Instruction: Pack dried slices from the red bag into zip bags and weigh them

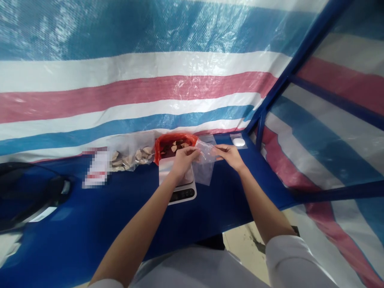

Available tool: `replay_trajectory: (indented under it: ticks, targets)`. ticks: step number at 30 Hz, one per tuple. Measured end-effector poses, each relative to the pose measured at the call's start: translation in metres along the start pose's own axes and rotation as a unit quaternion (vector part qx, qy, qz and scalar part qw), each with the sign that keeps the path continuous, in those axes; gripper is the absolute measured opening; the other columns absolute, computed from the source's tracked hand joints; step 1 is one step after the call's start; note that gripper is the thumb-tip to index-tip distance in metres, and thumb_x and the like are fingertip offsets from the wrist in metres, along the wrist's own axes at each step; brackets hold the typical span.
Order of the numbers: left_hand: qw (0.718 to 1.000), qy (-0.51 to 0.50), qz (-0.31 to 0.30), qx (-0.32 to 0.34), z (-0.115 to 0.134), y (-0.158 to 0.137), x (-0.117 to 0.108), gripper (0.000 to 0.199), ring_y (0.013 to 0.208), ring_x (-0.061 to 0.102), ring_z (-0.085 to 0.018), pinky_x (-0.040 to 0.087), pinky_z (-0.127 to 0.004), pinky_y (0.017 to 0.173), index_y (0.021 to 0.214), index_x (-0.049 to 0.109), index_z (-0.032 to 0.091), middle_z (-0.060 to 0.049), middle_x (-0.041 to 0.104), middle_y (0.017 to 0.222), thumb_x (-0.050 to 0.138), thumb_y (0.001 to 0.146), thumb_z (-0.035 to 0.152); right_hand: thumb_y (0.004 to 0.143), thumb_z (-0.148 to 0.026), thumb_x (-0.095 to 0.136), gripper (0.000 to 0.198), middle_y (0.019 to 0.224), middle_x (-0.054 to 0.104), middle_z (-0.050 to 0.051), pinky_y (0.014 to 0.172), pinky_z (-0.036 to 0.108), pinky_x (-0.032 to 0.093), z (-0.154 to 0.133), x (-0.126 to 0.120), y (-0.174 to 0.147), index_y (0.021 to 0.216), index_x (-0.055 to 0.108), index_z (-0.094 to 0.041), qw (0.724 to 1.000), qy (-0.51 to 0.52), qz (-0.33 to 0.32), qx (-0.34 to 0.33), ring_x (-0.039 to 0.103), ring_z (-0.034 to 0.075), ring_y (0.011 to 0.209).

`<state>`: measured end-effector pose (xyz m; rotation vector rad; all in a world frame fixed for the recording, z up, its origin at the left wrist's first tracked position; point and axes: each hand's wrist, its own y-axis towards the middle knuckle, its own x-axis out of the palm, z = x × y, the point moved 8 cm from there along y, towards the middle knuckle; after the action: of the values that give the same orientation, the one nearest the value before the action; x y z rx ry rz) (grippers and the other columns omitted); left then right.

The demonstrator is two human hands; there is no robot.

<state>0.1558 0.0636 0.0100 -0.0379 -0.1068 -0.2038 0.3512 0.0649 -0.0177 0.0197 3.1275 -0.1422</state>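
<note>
A clear plastic bag [206,152] is stretched between my two hands, with no contents visible in it. My left hand [183,160] pinches its left edge, above a white kitchen scale [168,166] with a dark control panel. On the other side, my right hand [229,155] grips the bag between thumb and fingers. Flat on the table under the held bag lie more clear bags [205,176]. Behind the scale, an open red bag [160,146] contains brown, cut pieces [174,147] that look like dried slices.
Clear bags filled with similar pieces [129,158] stand left of the red bag. Farther left are a white-and-red packet [97,168] and a blurred black object [33,192]. A white round item [239,142] lies at the blue table's [222,208] back right. Striped sheeting [144,92] hangs behind.
</note>
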Motion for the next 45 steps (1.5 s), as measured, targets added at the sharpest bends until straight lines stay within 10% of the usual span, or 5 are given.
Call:
replay_trajectory:
  ticks: [8,15,24,34,45]
  targets:
    - [0.977,0.184,0.064,0.082,-0.005,0.000,-0.009,0.026,0.082,0.071,-0.021,0.057,-0.036,0.081,0.102,0.071,0.016,-0.009,0.075,0.094,0.070,0.082,0.032,0.055,-0.047,0.092,0.046,0.076,0.078,0.006,0.057,0.027,0.061,0.005,-0.026,0.040,0.084,0.077,-0.015,0.999,0.012,0.016,0.037,0.075,0.019,0.067]
    - [0.829,0.475,-0.037,0.292,0.006,-0.017,0.041,0.023,0.110,0.067,-0.026,0.054,-0.041,0.098,0.112,0.066,0.018,-0.013,0.070,0.117,0.054,0.094,0.022,0.067,-0.031,0.089,0.028,0.080,0.078,0.009,0.059,0.025,0.061,0.002,-0.040,0.088,0.085,0.076,-0.014,0.997,-0.048,-0.007,0.059,0.074,0.017,0.066]
    - [0.711,0.631,-0.139,0.276,-0.027,-0.013,0.069,0.020,0.111,0.063,-0.029,0.051,-0.043,0.098,0.109,0.065,0.014,-0.016,0.067,0.120,0.053,0.096,0.023,0.074,-0.030,0.080,0.014,0.066,0.073,0.002,0.052,0.025,0.058,0.007,-0.017,0.118,0.078,0.077,-0.018,0.982,-0.182,-0.031,-0.037,0.069,0.016,0.060]
    - [0.690,0.668,-0.151,0.235,-0.041,-0.009,0.074,0.028,0.117,0.060,-0.032,0.050,-0.043,0.098,0.118,0.064,0.014,-0.017,0.064,0.127,0.054,0.096,0.029,0.092,-0.029,0.062,0.031,0.117,0.076,0.010,0.094,0.043,0.056,-0.032,-0.014,0.076,0.118,0.074,-0.021,0.838,-0.491,0.043,-0.234,0.073,0.031,0.105]
    - [0.699,0.661,-0.140,0.233,-0.039,-0.005,0.070,0.029,0.114,0.061,-0.030,0.050,-0.042,0.096,0.119,0.062,0.013,-0.018,0.065,0.123,0.047,0.099,0.028,0.099,-0.028,0.053,0.034,0.141,0.062,0.011,0.115,0.044,0.045,0.005,0.037,0.063,0.127,0.070,-0.019,0.759,-0.527,-0.130,-0.360,0.055,0.028,0.135]
